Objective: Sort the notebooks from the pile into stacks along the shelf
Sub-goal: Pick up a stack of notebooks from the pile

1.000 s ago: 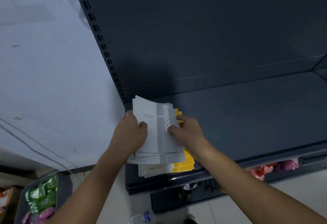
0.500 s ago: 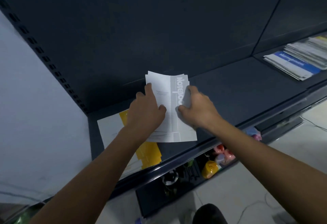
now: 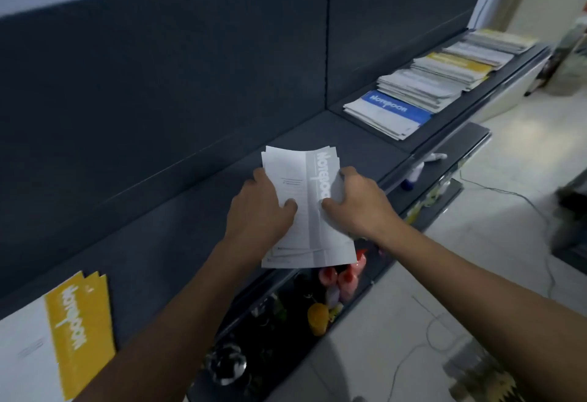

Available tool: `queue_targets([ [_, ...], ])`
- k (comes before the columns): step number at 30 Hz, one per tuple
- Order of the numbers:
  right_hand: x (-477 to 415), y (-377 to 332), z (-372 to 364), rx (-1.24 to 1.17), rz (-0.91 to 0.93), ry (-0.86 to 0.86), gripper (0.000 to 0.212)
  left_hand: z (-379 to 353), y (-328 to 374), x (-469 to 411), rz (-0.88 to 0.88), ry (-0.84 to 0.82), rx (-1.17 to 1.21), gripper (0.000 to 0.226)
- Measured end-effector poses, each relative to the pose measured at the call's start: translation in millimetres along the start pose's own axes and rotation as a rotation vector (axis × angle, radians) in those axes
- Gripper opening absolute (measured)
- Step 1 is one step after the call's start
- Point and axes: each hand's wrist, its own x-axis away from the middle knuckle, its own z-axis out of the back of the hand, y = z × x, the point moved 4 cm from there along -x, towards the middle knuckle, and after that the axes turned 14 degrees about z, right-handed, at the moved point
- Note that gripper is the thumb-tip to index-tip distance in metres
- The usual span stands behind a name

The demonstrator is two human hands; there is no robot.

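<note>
A small bundle of grey-and-white notebooks (image 3: 305, 185) hangs just above the dark shelf (image 3: 178, 236), over its front edge. My left hand (image 3: 263, 207) grips the bundle's left side, thumb on the cover. On the right side my right hand (image 3: 355, 201) grips it the same way. A stack with a yellow-striped notebook (image 3: 79, 328) on top lies on the shelf at the lower left. Far right along the shelf lies the pile, a blue-striped notebook (image 3: 390, 110) nearest and more notebooks (image 3: 444, 74) overlapping behind it.
A lower shelf (image 3: 470, 144) below the front edge holds a white bottle (image 3: 416, 174), pink and yellow toys (image 3: 333, 287) and a glass ball (image 3: 225, 366). Cables trail over the pale floor (image 3: 476, 274) on the right. The shelf's dark back panel (image 3: 190, 83) rises behind.
Both hands have carried the grey notebooks rightward along the shelf, away from the yellow stack, which stays at the left. The view has swung right and the far pile now shows fully.
</note>
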Motion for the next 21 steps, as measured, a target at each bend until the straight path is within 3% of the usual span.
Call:
queue_targets([
  [10,-36,121,105,0.016,-0.085,0.105,0.054,-70,154,-39,-0.113,-0.073,-0.005,0.054],
  [21,-110,218,168,-0.038,-0.213,0.199,0.033,-132,278,-113,-0.191,-0.148,-0.009,0.055],
])
